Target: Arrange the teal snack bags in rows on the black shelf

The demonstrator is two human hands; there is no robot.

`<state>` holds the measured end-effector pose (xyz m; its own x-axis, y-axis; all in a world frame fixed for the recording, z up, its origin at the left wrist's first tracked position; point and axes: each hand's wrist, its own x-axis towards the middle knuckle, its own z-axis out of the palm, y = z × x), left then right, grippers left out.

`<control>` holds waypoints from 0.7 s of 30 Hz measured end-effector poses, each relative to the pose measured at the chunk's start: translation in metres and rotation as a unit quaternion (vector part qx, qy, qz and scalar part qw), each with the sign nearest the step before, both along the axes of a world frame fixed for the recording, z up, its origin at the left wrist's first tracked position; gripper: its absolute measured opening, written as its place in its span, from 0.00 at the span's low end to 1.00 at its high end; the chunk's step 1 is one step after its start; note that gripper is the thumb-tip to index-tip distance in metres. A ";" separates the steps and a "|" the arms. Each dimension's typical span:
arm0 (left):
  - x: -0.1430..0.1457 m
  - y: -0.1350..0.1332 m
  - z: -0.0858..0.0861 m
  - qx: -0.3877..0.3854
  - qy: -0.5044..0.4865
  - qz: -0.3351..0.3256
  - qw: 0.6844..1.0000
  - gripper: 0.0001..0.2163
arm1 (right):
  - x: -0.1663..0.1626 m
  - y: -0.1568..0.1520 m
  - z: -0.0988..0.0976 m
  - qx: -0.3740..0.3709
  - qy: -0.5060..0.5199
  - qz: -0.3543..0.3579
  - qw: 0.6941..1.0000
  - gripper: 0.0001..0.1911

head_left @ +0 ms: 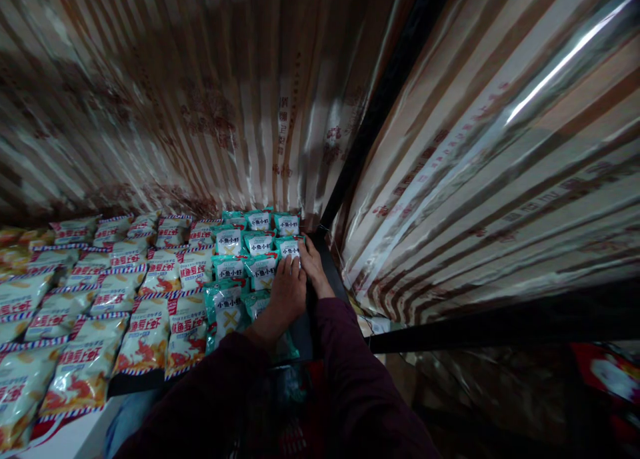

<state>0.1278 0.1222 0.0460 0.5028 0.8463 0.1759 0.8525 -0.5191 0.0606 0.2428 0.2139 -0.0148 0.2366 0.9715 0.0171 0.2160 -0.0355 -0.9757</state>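
Teal-and-white snack bags stand in rows at the right end of a shelf. My left hand reaches over them, its fingers closed on the lower front of one teal snack bag in the rightmost column. Along that bag's right side, my right hand presses with its fingers bent around the edge. The bag sits between both hands, partly covered by the fingers. Part of another teal bag shows below my left wrist.
Several rows of white-and-red snack bags fill the shelf to the left, with yellowish packs at the far left. A black metal post rises at the corner. Patterned plastic-wrapped stacks stand behind and to the right.
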 end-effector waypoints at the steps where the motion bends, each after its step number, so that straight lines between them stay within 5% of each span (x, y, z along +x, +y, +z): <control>1: -0.001 0.000 0.000 0.000 0.001 0.000 1.000 0.20 | -0.001 0.000 0.000 0.001 -0.003 -0.001 1.000 0.29; 13: -0.006 -0.002 0.006 0.007 -0.010 -0.022 1.000 0.19 | 0.001 -0.021 0.010 0.018 -0.032 -0.060 0.998 0.29; 21: -0.006 -0.030 0.006 0.018 -0.034 -0.024 0.999 0.20 | 0.001 -0.056 0.015 0.049 -0.065 -0.076 0.994 0.28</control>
<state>0.1222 0.0926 0.0517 0.5280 0.8147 0.2397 0.8218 -0.5613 0.0979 0.2436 0.1581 -0.0002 0.3700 0.9170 0.1491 0.3389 0.0162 -0.9407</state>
